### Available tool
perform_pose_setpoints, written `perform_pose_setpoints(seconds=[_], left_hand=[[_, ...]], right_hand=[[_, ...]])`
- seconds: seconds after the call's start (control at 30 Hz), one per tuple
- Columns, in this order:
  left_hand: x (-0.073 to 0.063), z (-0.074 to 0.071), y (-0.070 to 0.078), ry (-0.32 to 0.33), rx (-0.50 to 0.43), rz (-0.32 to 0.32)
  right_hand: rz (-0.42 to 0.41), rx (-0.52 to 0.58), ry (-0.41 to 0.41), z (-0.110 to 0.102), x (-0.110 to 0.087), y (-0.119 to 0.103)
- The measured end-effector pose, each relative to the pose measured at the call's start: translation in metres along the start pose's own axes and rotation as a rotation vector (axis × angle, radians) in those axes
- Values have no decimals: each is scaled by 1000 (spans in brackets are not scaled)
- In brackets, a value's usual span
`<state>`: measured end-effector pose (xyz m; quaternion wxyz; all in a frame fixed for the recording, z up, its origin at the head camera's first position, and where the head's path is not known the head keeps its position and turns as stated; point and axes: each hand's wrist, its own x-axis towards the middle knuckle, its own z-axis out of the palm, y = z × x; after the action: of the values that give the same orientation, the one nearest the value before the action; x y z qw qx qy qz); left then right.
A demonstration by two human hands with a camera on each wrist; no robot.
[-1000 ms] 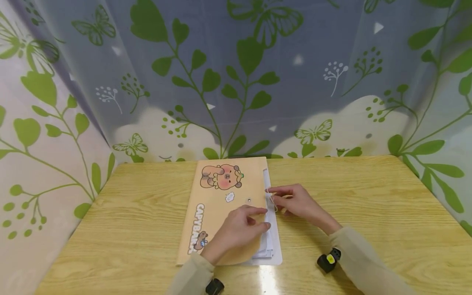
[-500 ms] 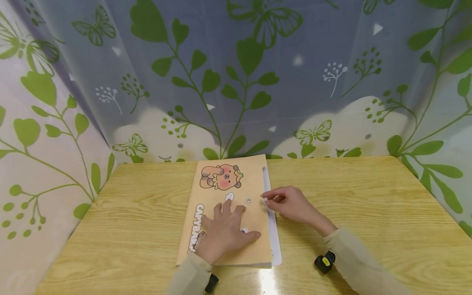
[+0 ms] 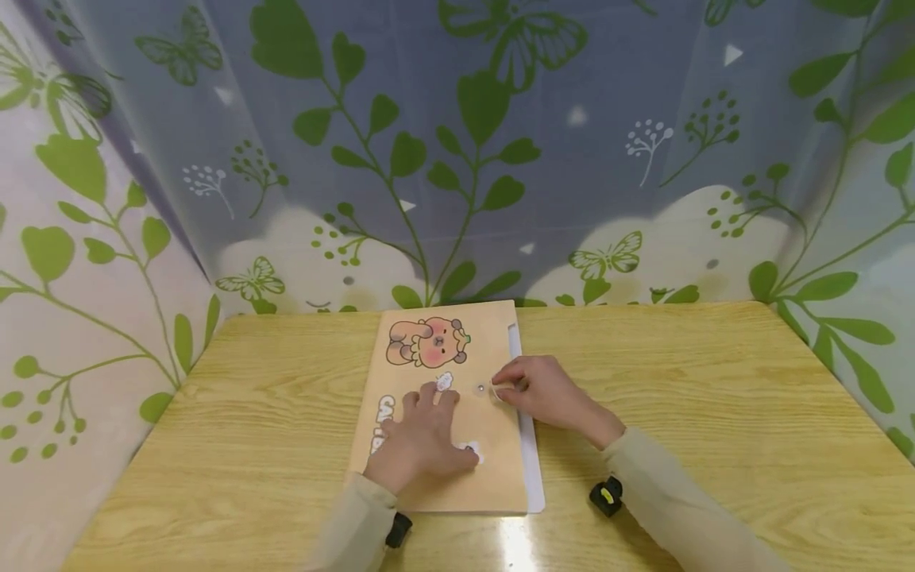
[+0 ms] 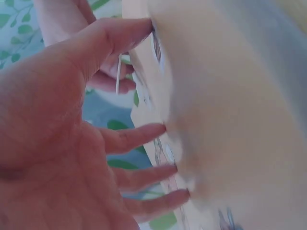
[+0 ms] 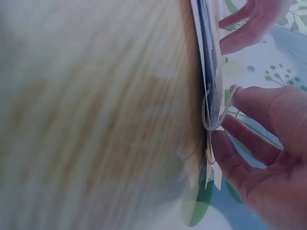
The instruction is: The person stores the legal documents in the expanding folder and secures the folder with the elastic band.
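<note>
A peach folder (image 3: pixel 493 342) with capybara pictures lies closed on the table, its pale back flap (image 3: pixel 530 469) showing along the right side. My left hand (image 3: pixel 422 437) rests spread on the cover, its fingertips (image 4: pixel 163 128) pressing into the surface. At the folder's right edge, my right hand (image 3: pixel 554 389) pinches a thin white elastic cord (image 5: pixel 204 111) between thumb and fingertips. The cord loops round from the folder's edge in the right wrist view. A small round button (image 3: pixel 481 388) sits on the cover just left of the right fingertips.
The wood-grain table (image 3: pixel 679 381) extends to both sides of the folder. Behind it hangs a curtain (image 3: pixel 557 159) printed with green leaves and butterflies. Black wrist cameras are strapped at both sleeves, the right one (image 3: pixel 606 496) near the tabletop.
My left hand left the folder's open edge and spread over the cover, which now lies down over the papers. My right hand brought the cord leftward over the edge, close to the button.
</note>
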<state>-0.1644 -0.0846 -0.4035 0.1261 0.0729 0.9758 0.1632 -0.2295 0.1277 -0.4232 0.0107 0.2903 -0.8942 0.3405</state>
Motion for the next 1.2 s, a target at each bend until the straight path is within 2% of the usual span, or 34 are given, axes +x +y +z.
perform_pose_setpoints(seconds=[0.17,0.3,0.5,0.67,0.83,1.07,1.2], left_hand=[[1,-4,-8,25,-3,1],[1,-6,-10,2,48,-19],[0,-6,-12,-11,76,-15],[0,-6,-12,-9,62,-1],[-1,-6,-12,-14,56,7],[0,-6,-11,-13,52,24],[-1,-6,-11,-13,53,23]], right_hand=[[-76,-134,-9,3,7,-2],[-167,-233,-12,6,10,-5],[-245,-287,-13,8,15,-4],[-248,-299,-28,9,21,-4],[-209,-355,-46,10,25,-6],[-159,-415,-117,7,33,-13],[-145,-410,-147,7,37,-16]])
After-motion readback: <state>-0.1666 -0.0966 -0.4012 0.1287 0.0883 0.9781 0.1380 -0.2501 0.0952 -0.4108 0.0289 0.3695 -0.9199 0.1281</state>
